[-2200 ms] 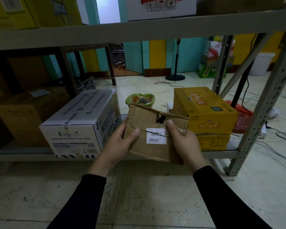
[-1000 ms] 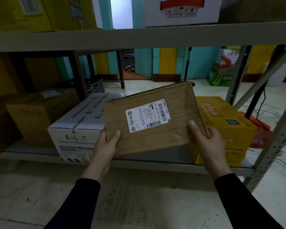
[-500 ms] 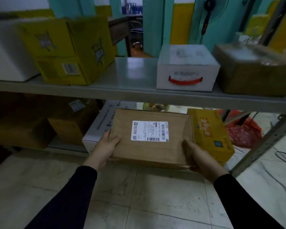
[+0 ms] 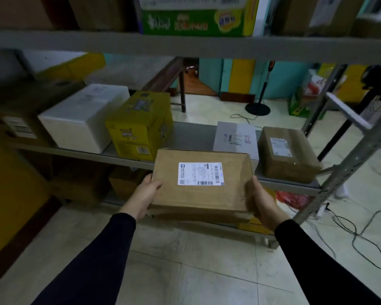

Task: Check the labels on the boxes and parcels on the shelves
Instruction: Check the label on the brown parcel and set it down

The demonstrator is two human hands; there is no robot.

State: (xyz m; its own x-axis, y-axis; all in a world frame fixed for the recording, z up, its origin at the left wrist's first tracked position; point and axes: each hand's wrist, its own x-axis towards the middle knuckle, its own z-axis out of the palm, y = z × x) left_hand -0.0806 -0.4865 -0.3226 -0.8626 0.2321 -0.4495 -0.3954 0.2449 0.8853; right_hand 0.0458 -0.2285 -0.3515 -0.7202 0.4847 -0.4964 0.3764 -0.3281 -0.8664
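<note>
A person's left hand (image 4: 146, 195) and right hand (image 4: 262, 202) each hold a grip on opposite ends of a brown cardboard parcel (image 4: 201, 183), white shipping label (image 4: 200, 174) facing up, in front of a metal shelf (image 4: 185, 135) bearing white, yellow and brown boxes.

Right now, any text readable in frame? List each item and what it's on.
None legible.
White label on held brown parcel: barcodes, print too small.
Green carton, top shelf: blurred lettering.
Yellow box: blurred graphics, barcode.
White box: red and dark marks, unreadable.
Taped brown parcel: label blurred.
</note>
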